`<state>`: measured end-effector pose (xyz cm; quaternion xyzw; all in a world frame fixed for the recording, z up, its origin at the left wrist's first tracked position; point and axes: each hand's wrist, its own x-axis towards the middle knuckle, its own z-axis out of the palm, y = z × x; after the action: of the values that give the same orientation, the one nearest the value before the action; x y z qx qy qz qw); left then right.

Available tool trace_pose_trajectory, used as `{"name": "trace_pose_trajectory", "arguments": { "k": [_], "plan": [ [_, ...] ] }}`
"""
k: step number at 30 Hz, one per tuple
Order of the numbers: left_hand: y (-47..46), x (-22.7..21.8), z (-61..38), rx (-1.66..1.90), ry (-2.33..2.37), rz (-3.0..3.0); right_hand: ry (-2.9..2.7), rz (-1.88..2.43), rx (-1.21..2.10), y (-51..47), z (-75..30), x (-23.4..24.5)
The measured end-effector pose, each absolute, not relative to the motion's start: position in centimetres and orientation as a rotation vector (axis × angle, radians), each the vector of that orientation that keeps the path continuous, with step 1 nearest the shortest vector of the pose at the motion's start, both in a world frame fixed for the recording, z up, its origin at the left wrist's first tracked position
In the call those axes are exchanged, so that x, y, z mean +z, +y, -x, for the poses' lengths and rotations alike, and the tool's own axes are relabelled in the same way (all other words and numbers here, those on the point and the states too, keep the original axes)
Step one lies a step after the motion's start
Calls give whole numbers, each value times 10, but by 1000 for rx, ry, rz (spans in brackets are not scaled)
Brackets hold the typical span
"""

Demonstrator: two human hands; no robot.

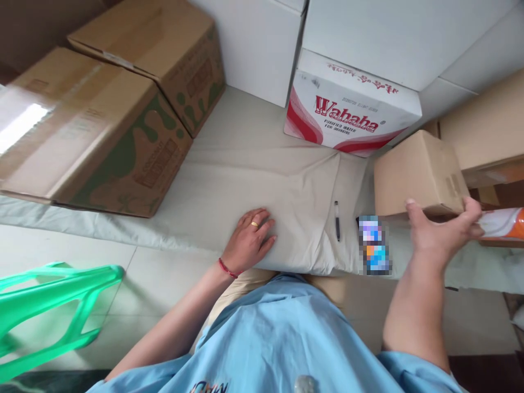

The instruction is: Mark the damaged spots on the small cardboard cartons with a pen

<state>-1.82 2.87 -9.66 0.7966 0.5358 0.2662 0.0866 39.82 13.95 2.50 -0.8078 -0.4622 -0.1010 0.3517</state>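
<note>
My left hand [250, 238] lies palm down on the cloth-covered table [245, 180], fingers spread a little and holding nothing. On the right, my right hand [442, 229] grips a small brown cardboard box [403, 180], its thumb on the near face and its fingers at the right-hand corner. The fingertips are partly hidden. A black pen [337, 221] lies on the cloth between my hands. Closer to my right forearm is a blurred-out phone-shaped item [374, 245].
Behind stands a white and red Wahaha water carton [347, 109]. Two large brown cartons [102, 131] fill the left end of the table. Another brown box [487, 120] and a white and orange cylinder [501, 224] are at the right. A green plastic stool [61, 305] stands on the floor at left.
</note>
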Motion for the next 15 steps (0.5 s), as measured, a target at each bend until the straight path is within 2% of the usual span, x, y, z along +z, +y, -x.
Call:
{"name": "trace_pose_trajectory", "arguments": {
  "k": [8, 15],
  "plan": [
    [30, -96, 17, 831, 1604, -2364, -1093, 2219, -154, 189, -356, 16],
    [29, -97, 16, 824, 1601, -2295, -1325, 2134, -122, 230, -382, -7]
  ]
}}
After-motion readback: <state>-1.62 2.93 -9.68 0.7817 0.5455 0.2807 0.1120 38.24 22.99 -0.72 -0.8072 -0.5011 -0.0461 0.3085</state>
